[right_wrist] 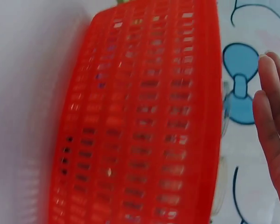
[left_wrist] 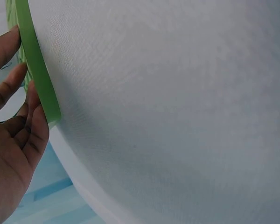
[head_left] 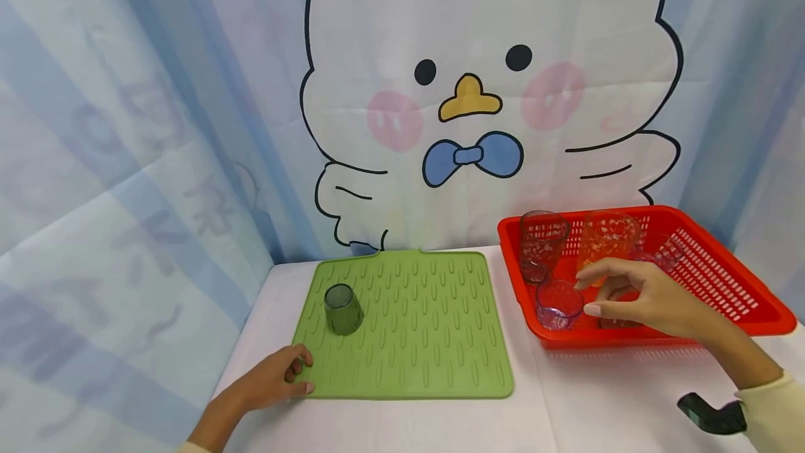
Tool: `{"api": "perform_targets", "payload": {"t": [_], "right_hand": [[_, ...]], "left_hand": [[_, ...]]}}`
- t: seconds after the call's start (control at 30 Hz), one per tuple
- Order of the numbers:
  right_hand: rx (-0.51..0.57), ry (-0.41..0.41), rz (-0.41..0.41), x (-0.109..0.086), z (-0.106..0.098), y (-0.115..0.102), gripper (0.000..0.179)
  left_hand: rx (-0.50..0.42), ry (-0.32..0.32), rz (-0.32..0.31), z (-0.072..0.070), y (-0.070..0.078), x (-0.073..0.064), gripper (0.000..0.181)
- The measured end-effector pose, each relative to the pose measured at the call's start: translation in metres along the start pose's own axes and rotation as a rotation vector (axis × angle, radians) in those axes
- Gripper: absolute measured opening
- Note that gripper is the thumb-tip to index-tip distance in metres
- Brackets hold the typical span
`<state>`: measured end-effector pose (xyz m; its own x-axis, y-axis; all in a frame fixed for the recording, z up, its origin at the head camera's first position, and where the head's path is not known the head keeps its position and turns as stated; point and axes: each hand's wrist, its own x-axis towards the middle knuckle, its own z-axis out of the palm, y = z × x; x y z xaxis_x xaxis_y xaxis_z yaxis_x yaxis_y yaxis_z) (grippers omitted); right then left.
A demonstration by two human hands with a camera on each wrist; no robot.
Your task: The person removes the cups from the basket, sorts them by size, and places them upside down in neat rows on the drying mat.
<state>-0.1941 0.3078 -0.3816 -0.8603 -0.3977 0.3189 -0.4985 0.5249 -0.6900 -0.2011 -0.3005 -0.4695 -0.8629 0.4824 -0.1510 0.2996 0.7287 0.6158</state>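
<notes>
My left hand (head_left: 272, 377) is at the near left corner of the green mat (head_left: 428, 327). In the left wrist view its bent fingers (left_wrist: 35, 133) touch the mat's edge, not gripping it. A dark grey glass (head_left: 343, 310) stands on the mat, a little beyond that hand. Over the red basket (head_left: 748, 324) hovers my right hand (head_left: 648, 297), fingers and thumb apart with nothing between them. Nearest to its fingertips is a purple-tinted glass (head_left: 559, 305) in the basket. Behind it are a tall clear glass (head_left: 544, 243) and an amber glass (head_left: 606, 233).
Farther right in the basket is a pinkish glass (head_left: 660, 250); another glass is partly hidden under the right hand. The white table (head_left: 465, 428) carries mat and basket side by side. A curtain (head_left: 472, 208) with a cartoon bird hangs right behind them.
</notes>
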Motion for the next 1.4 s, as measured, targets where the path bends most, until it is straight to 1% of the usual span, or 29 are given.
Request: {"api": "perform_targets", "payload": {"t": [0.17,0.4,0.63,0.8,0.97,1.2,1.4], "right_hand": [[-0.064,0.026,0.075,-0.005,-0.013,0.021,0.035],[-0.115,0.006,0.192,-0.011,-0.025,0.046,0.046],[-0.175,-0.018,0.218,-0.014,-0.033,0.061,0.057],[-0.202,-0.078,0.254,-0.018,-0.037,0.071,0.069],[-0.181,-0.152,0.284,-0.019,-0.038,0.079,0.079],[-0.200,-0.244,0.274,-0.018,-0.042,0.086,0.079],[-0.162,-0.299,0.289,-0.017,-0.043,0.091,0.078]], "left_hand": [[-0.004,0.000,0.000,0.000,0.001,0.000,0.036],[-0.030,-0.007,0.011,0.000,-0.001,0.000,0.035],[-0.027,-0.003,0.008,0.000,-0.001,-0.002,0.035],[-0.027,0.002,0.015,0.001,-0.001,-0.003,0.036],[-0.030,-0.001,0.011,0.000,0.000,-0.002,0.035],[-0.037,-0.011,0.011,-0.001,0.001,-0.002,0.035],[-0.042,-0.012,0.012,-0.001,0.002,-0.002,0.035]]}}
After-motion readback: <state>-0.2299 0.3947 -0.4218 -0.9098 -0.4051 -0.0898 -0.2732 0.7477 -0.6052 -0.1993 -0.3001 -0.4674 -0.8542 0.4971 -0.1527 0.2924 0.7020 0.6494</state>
